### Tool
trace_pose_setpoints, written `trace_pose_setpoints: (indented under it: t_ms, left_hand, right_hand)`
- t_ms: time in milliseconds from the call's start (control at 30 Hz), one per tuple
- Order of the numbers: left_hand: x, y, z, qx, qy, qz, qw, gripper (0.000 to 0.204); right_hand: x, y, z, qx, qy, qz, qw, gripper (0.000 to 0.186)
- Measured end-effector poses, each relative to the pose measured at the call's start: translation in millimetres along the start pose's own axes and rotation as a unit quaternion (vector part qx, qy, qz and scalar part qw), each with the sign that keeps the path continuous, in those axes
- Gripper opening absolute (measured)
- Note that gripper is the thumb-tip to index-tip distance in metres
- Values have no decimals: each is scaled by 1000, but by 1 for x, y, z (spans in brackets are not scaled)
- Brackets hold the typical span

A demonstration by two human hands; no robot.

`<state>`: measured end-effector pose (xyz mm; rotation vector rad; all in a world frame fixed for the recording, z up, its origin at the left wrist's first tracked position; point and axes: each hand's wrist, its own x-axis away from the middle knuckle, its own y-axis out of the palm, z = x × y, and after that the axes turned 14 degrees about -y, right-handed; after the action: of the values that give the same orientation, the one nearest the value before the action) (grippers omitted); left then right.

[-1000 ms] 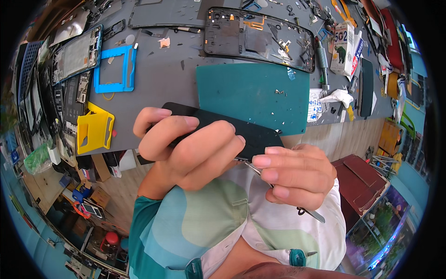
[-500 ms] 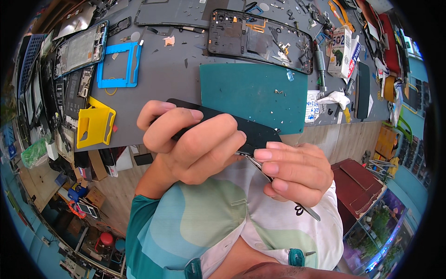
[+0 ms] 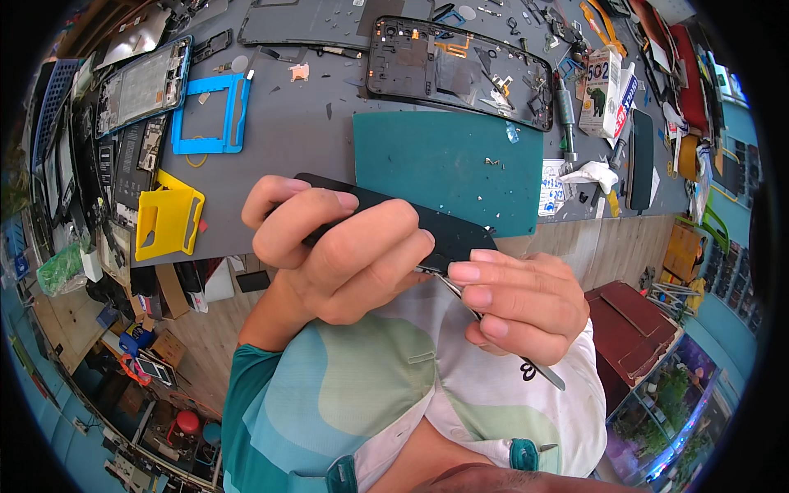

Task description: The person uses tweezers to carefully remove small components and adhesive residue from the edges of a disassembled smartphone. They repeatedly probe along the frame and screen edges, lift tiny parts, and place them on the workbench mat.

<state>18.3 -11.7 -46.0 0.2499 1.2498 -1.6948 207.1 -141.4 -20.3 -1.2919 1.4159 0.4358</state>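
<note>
My left hand is wrapped round a black phone, which it holds tilted above the near edge of the bench. The phone's far side is partly hidden by my fingers. In my right hand is a pair of metal tweezers, pinched between thumb and fingers. Their slim tips meet the phone's lower edge near its right end; what they touch there is too small to make out. My right fingertips are close against the phone's corner.
Beyond my hands lies a green mat with tiny scraps on it. A dark phone frame lies behind it. To the left are a blue plastic frame and a yellow stand. A white box and a screwdriver are at the right.
Almost nothing differs. Both hands, the phone and the tweezers keep nearly the same place, with only a very slight shift.
</note>
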Motion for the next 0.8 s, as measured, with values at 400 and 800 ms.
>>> trace_pose_setpoints:
  t_ms: [400,800]
  left_hand:
    - [-1,-1,0,-3,-3,-9,1000,27]
    - [-3,-3,0,3,1,-18,1000,26]
  right_hand:
    - [1,-4,0,-10,-5,-9,1000,32]
    - [11,-22,23,97,183,12,978,31]
